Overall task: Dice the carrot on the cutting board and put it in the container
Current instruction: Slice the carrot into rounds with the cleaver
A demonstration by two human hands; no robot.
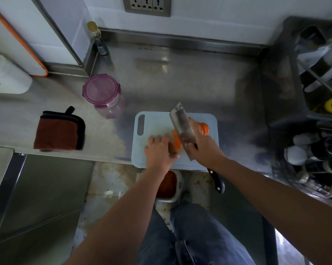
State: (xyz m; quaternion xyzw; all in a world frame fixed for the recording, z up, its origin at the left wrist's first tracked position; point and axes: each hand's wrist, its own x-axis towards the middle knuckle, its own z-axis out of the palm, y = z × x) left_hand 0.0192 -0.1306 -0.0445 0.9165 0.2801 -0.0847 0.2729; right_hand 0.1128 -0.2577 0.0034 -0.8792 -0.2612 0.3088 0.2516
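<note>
A pale blue cutting board (157, 119) lies on the steel counter. On it, my left hand (160, 148) holds down an orange carrot piece (177, 142). My right hand (204, 146) grips the handle of a cleaver (182, 125), whose blade stands on the board just right of that piece. A row of cut carrot slices (204, 128) lies behind the blade, at the board's right side. A white container (170, 185) with orange diced bits sits below the counter edge, partly hidden by my left forearm.
A clear jar with a purple lid (102, 92) stands left of the board. A red-brown pot holder (59, 131) lies further left. A black-handled knife (217, 181) sticks out over the counter edge. A dark dish rack (310, 73) and bottles (314, 169) fill the right.
</note>
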